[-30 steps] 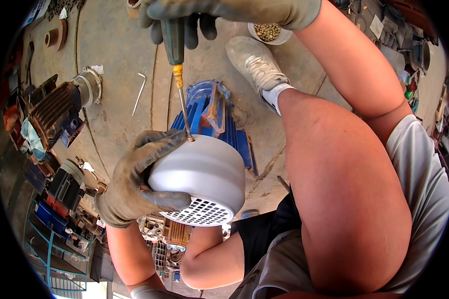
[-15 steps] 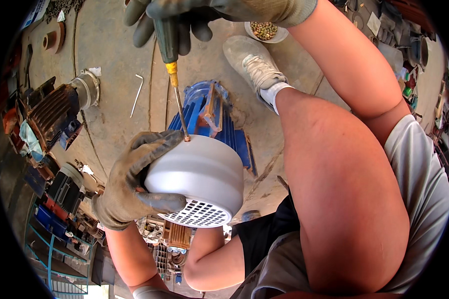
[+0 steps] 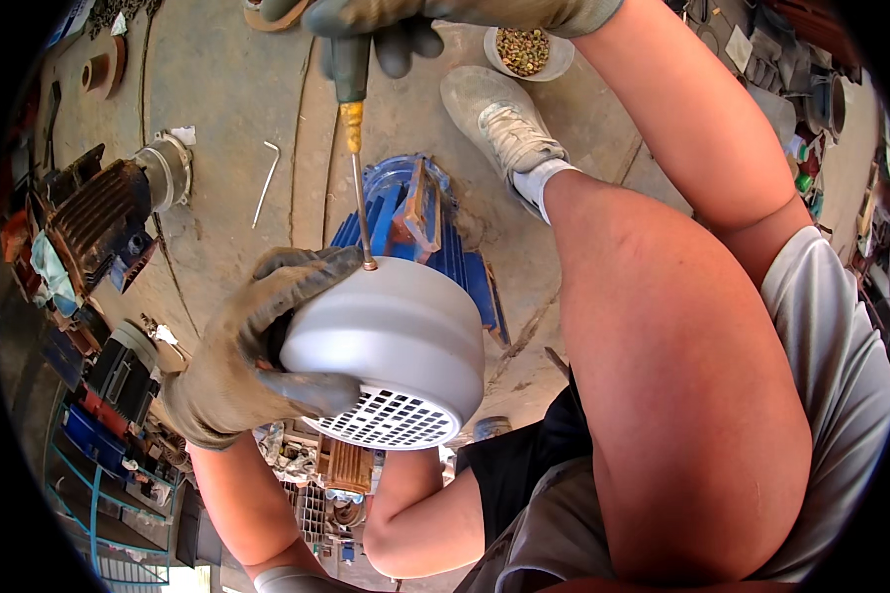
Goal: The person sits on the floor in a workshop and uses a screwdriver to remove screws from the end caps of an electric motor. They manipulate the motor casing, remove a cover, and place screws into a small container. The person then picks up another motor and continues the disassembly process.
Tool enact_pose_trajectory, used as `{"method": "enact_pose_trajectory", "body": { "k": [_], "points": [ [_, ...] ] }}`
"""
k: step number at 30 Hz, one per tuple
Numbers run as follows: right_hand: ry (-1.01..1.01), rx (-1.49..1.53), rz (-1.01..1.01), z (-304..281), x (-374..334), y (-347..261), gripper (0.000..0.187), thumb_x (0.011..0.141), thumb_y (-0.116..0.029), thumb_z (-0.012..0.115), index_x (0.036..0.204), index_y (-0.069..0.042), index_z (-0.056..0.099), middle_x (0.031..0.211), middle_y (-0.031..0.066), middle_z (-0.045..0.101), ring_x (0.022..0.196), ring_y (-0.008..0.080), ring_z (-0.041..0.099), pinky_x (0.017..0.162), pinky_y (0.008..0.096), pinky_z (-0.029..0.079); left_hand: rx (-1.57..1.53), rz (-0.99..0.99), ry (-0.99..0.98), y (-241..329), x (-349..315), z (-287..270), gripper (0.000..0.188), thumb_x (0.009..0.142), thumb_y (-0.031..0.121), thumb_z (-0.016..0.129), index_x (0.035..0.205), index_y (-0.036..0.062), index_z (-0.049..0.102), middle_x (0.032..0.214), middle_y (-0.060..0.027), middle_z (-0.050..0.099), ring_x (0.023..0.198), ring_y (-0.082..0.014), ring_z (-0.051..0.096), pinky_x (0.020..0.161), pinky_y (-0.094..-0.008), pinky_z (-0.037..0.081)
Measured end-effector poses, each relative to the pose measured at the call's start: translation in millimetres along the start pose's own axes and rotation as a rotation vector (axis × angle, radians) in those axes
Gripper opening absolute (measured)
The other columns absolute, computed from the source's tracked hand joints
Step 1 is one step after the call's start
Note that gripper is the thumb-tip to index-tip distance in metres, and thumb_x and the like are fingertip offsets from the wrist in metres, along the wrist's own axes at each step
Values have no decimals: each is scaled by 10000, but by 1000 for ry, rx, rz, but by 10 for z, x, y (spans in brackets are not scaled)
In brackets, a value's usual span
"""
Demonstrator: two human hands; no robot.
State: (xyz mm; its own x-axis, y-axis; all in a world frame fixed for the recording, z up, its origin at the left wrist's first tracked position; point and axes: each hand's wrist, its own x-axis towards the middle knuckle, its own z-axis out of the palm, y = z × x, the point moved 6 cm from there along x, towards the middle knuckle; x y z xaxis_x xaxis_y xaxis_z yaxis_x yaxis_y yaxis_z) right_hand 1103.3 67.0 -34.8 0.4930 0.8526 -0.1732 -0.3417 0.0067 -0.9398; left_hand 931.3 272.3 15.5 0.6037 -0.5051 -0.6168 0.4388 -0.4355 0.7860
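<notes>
A silver-grey fan cover (image 3: 391,326) with a square-holed grille sits at the near end of a blue finned electric motor (image 3: 396,217). Gloved, my left hand (image 3: 267,346) grips the cover's left side, thumb by the grille and fingers toward the top edge. At the top of the view my gloved right hand (image 3: 376,25) is wrapped over the dark handle of a screwdriver (image 3: 351,109) with a yellow collar. Its shaft runs down to a small screw (image 3: 370,264) in the cover's upper wall, close to my left fingertips.
A hex key (image 3: 266,185) lies on the concrete floor left of the motor. Beyond my shoe (image 3: 499,124) stands a bowl of small brassy parts (image 3: 524,54). Another rusty motor (image 3: 104,217) lies at the left, with a blue metal rail (image 3: 96,509) below.
The screwdriver now stands more upright, its handle shifted right and up. My right fingers have changed position round the handle. My left hand and the cover have moved slightly left and up.
</notes>
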Motion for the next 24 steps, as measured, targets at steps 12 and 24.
{"method": "enact_pose_trajectory", "body": {
  "k": [12,24],
  "points": [
    [105,-513,-187,8,65,-83,293,1046,-289,641,1096,-14,728,860,42,688,633,106,601,593,261,494,102,-302,262,243,726,-60,179,861,165,854,890,49,721,739,35,657,636,-34,549,596,-201,419],
    [338,-26,38,16,125,204,303,985,-271,758,1186,-50,709,862,3,663,652,60,563,602,225,450,-185,-309,186,204,683,-31,208,942,172,762,1085,24,789,820,-30,766,487,16,446,439,-170,302]
  ]
}}
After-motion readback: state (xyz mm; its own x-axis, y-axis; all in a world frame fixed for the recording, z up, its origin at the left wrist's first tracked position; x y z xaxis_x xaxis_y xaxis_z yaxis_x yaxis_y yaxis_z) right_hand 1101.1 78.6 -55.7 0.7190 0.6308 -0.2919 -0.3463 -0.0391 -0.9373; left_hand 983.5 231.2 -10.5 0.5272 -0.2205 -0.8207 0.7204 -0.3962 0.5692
